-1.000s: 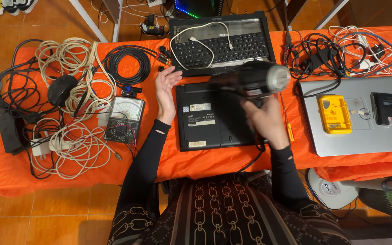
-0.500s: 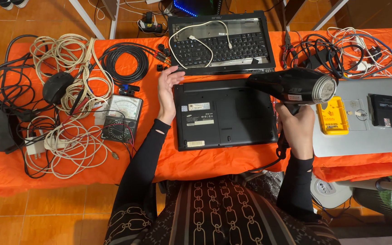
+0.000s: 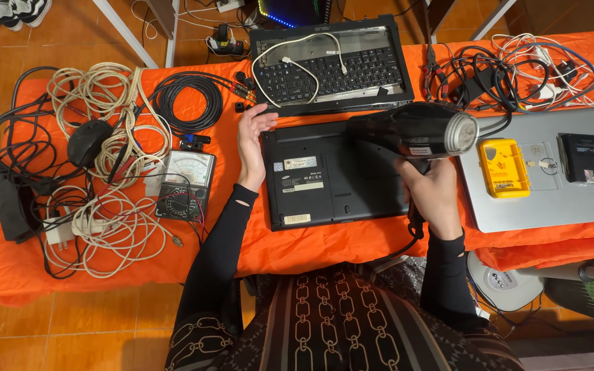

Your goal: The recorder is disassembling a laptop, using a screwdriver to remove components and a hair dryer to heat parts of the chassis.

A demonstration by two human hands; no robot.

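Heat gun (image 3: 414, 130): I grip its handle in my right hand (image 3: 434, 196), fingers wrapped shut; nozzle points right
Left hand (image 3: 250, 141): fingers loosely spread, resting on the black laptop (image 3: 331, 182) edge

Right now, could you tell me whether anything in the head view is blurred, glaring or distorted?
In the head view, the light is even and warm, the silver nozzle of the heat gun in the right hand shows mild glare, the table edges bow slightly from the wide lens, and the black laptop stays sharp.
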